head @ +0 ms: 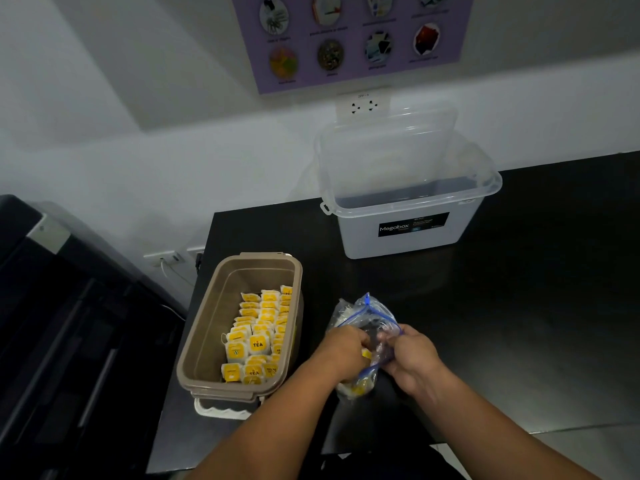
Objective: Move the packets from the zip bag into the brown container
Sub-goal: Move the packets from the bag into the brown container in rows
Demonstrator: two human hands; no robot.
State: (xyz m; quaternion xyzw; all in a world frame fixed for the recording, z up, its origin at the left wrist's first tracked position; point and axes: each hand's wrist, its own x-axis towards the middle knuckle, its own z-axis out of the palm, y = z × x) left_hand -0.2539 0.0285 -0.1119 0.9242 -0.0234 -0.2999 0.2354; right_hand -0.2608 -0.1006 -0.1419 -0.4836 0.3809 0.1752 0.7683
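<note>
A clear zip bag [363,315] with a blue zip edge lies on the black table [536,306], crumpled, with a few yellow packets [360,388] showing at its near end. My left hand [346,355] reaches into the bag's mouth with curled fingers; what it grips is hidden. My right hand [410,360] pinches the bag's plastic edge on the right side. The brown container [207,327] stands to the left, open, with several yellow tea packets [258,336] lined up in rows along its right half.
A clear Megabox bin [408,209] with its lid tipped back stands at the table's far side against the wall. A white lid [221,408] lies under the brown container's near end. A dark appliance [69,323] sits beyond the table's left edge.
</note>
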